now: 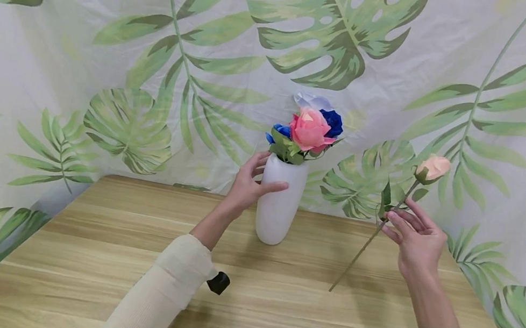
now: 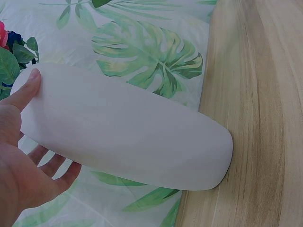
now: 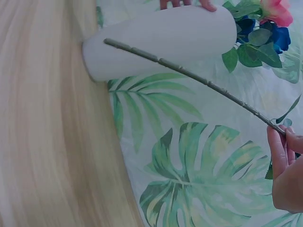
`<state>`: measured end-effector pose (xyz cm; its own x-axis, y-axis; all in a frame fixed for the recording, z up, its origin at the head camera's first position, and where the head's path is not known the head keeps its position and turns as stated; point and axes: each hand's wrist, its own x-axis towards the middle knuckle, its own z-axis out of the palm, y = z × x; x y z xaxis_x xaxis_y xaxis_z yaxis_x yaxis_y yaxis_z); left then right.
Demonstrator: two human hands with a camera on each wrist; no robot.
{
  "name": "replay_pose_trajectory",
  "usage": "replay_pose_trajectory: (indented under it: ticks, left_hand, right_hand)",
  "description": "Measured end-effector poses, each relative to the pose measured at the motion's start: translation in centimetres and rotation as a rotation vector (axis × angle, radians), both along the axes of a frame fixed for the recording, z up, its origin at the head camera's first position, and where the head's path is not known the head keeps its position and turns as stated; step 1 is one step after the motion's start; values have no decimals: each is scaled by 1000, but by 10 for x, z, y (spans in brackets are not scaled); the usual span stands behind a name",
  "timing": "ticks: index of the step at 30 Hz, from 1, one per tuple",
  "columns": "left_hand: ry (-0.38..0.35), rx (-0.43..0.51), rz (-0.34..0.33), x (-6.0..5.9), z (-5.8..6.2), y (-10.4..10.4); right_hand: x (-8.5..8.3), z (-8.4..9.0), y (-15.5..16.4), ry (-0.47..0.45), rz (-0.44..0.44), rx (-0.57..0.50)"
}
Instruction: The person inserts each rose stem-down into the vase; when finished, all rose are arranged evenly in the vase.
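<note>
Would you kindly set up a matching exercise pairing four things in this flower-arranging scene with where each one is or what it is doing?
Column one:
1. white vase
2. peach rose stem
3. left hand
4. pink rose

Column two:
A. pinched in the right hand, clear of the table
B. stands upright on the wooden table
C. sits in the vase's mouth among blue flowers
D. rests on the vase's upper side

Pairs: 1-B, 2-A, 3-D, 4-C
</note>
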<state>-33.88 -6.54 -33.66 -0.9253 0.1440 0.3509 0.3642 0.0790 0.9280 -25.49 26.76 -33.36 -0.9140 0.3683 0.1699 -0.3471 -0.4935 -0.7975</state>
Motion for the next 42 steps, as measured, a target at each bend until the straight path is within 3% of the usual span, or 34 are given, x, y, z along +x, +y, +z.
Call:
replay_pose_trajectory:
  ticks: [8,27,42]
  left_hand:
    - [3,4,-3,1,1,1]
    - [2,1,1,0,-1,-1]
    - [-3,-2,-1,1,0,0]
  right_hand:
    - [-4,5,-8,-46,-73,-113]
    - [-24,22,-25,20,-237,-381]
    - [-41,35,-39,72,-287,-489]
